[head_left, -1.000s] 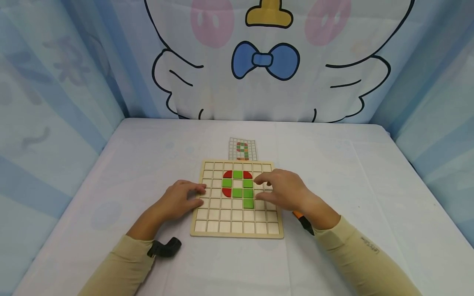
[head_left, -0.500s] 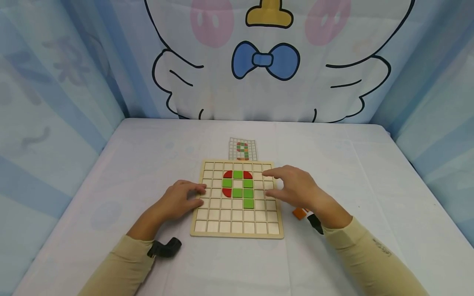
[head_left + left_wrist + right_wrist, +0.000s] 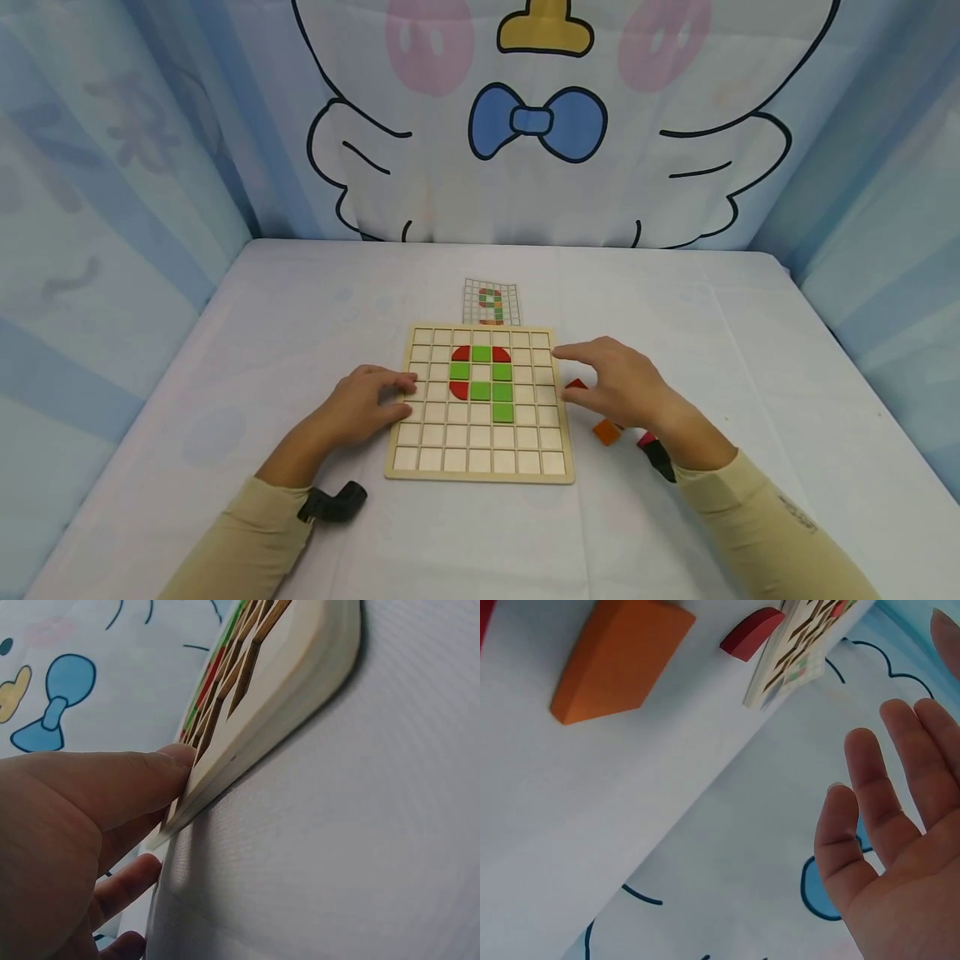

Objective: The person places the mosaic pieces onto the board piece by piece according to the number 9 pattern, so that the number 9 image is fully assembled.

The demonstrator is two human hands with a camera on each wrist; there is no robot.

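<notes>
A square wooden grid board lies on the table. Red quarter-round pieces and green square pieces fill several of its cells. My left hand rests at the board's left side, thumb and fingertips touching the rim; in the left wrist view the thumb lies along it. Just off the board's right edge hovers my right hand, fingers extended and spread, with nothing in them. Below it lie an orange block and a red curved piece, seen closer in the right wrist view.
Behind the board, partly covered by it, lies a pattern card printed with a coloured figure. Another red piece sits by the right wrist, next to its black strap. A printed curtain hangs behind the white table.
My right hand has moved rightward from over the coloured pieces to beyond the board's edge, uncovering the orange block and red pieces. The left hand and board have stayed put.
</notes>
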